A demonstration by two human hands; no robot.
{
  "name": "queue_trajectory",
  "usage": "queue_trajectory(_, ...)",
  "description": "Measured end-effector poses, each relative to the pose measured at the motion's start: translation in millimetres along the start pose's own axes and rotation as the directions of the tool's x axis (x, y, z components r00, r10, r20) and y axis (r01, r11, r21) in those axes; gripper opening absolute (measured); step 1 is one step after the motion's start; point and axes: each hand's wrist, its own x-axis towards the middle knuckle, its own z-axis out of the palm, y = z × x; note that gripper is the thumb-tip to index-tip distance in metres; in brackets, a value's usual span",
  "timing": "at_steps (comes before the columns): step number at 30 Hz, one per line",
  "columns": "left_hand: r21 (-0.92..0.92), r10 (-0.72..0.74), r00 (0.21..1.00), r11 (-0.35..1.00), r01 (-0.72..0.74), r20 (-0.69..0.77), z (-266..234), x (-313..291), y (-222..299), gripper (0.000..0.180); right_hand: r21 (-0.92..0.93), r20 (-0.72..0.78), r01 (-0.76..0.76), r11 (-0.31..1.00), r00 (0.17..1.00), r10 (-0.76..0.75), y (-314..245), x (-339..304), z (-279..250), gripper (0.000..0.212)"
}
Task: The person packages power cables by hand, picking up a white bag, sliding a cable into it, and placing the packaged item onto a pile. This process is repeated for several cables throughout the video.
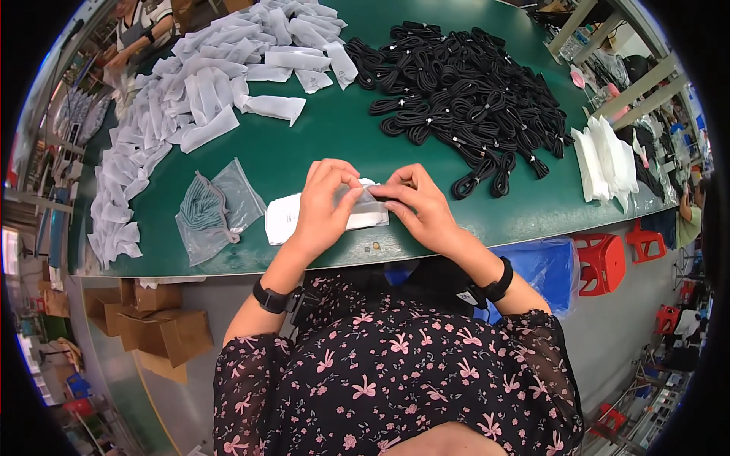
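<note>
Left hand, in the head view: my left hand (325,204) has thumb and forefinger pinched narrow on the edge of a translucent sleeve (362,196).
Right hand: my right hand (426,204) is beside the left one, finger and thumb closed on a small dark piece (382,199) at the sleeve's right end; mostly covered, so I cannot tell what it is.
Under my fingers: a white stack (282,220) of flat sleeves, lying near the front edge of the green table (319,135).
Far left: a long heap of filled white sleeves (209,91).
Far right: a pile of coiled black cables (471,99).
Left of the stack: a clear bag (242,190) and a striped green cloth (204,204).
Table's right end: more white packets (604,163).
Below the edge: cardboard boxes (163,334) at left, a red stool (601,264) at right.
</note>
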Motion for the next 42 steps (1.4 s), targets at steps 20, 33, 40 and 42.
queue_trajectory(20,0.172,-0.006,0.983,0.985,-0.026,0.184,6.4,-14.9,-13.5,0.023,-0.758,-0.150,-0.272,0.593,0.957,0.247,19.3,-47.9,-44.3,0.034)
queue_trajectory(33,0.326,0.031,0.988,0.942,-0.079,0.149,24.3,-20.7,-7.3,0.013,-0.684,-0.321,-0.441,0.581,0.897,0.303,26.4,-61.8,-47.5,0.024)
queue_trajectory(40,0.360,0.095,0.992,0.925,-0.120,0.087,18.8,-24.5,-16.2,0.012,-0.117,-0.390,-0.626,0.771,0.743,0.544,27.1,-75.8,-41.9,0.029)
queue_trajectory(42,0.288,-0.016,0.996,0.958,-0.009,0.085,16.0,-26.9,-17.6,0.011,0.161,-0.301,-0.571,0.805,0.748,0.591,17.1,-76.4,-36.8,0.033)
